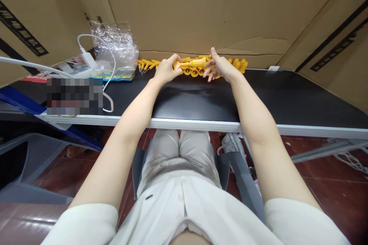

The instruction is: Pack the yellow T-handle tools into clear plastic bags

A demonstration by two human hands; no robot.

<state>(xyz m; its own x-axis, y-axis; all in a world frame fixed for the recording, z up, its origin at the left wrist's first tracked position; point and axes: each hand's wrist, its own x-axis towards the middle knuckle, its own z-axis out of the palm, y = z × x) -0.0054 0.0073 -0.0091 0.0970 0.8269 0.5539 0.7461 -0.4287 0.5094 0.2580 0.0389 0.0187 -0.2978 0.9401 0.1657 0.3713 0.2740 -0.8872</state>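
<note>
A row of yellow plastic parts point(238, 63) lies along the far edge of the black table point(189, 101), against the cardboard wall. My left hand point(166, 69) is closed around one end of a yellow ribbed plastic piece point(194, 62) held just above the row. My right hand point(220, 67) touches the other end of that piece, thumb up and fingers spread downward onto the row. More yellow parts point(147, 63) lie left of my left hand.
A crumpled clear plastic bag point(115, 46) sits at the back left, with a white charger and cable point(89, 59) beside it. Cardboard sheets point(218, 7) wall in the table on three sides. A grey chair frame point(241, 168) shows below.
</note>
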